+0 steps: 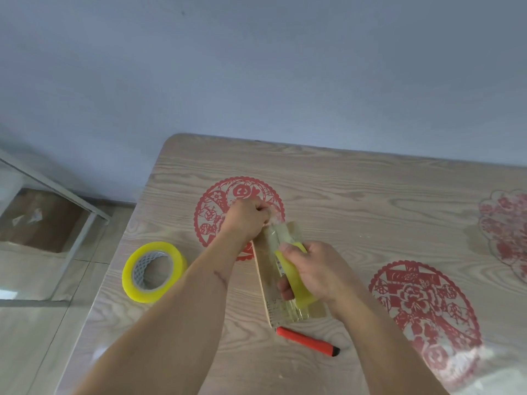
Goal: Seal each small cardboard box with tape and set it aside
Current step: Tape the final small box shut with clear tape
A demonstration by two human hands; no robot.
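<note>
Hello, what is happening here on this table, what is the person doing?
A person is taping a small flat cardboard box on the wood-grain table. The right hand holds a yellow roll of clear tape over the box, and the left hand pinches the pulled-out tape end at the box's far edge. A second, larger yellow tape roll and a red utility knife lie nearby, untouched.

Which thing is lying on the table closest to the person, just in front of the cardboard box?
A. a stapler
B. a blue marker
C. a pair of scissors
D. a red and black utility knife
D: a red utility knife with a black tip lies on the table, just at the near end of the cardboard box that the hands are taping.
</note>
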